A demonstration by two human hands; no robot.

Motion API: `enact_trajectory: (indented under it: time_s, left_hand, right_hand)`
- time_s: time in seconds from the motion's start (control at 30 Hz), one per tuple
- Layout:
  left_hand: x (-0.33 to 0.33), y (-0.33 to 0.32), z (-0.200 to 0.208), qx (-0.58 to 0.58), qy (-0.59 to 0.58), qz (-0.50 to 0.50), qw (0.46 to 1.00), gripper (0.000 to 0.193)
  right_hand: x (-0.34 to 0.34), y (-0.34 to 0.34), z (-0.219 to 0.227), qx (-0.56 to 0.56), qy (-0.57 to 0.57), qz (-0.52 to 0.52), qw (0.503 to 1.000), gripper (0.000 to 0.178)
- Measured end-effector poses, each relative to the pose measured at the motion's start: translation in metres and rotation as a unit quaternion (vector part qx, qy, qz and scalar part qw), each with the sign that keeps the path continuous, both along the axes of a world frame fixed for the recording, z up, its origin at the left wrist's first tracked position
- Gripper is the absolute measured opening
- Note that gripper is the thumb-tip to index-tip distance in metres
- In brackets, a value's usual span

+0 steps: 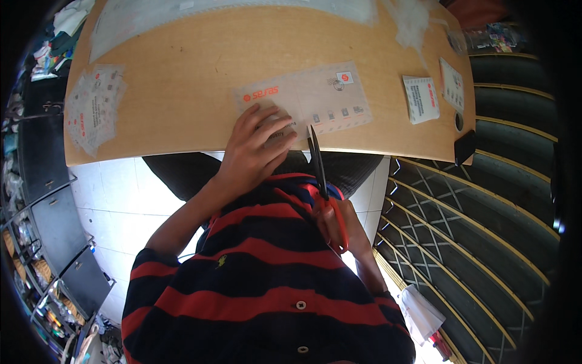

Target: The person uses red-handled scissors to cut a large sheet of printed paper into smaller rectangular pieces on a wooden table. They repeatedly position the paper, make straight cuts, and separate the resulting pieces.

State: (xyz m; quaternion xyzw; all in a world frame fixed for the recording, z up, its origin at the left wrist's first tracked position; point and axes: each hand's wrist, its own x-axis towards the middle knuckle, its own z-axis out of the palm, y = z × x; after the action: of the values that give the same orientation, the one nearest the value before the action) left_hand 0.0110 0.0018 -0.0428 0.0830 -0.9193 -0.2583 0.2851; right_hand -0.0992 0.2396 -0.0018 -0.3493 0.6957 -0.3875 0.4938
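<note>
My left fingers (pixel 253 148) lie slightly spread on the clear sheet (pixel 324 103) at the table's (pixel 182 79) near edge; my thumb is hidden, so I can't tell if I'm pinching it. My right fingers (pixel 328 221) curl round the scissors (pixel 321 175), blades nearly together across the table's near edge. Pouches (pixel 94 112) lie at the table's left end.

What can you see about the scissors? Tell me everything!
The scissors have plastic-looking red handles and long, dark, metal-looking blades, which look nearly closed. The right hand grips the handles. The tips point forward, at the near edge of a pale printed sheet on the table; I can't tell whether they touch it.
</note>
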Motion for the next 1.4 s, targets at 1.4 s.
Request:
enact_trajectory:
  time_s: [1.4]
  left_hand:
    - [-0.002, 0.005, -0.011, 0.026, 0.096, 0.026, 0.995, 0.017]
  right_hand:
    - [-0.006, -0.030, 0.020, 0.140, 0.045, -0.036, 0.989, 0.066]
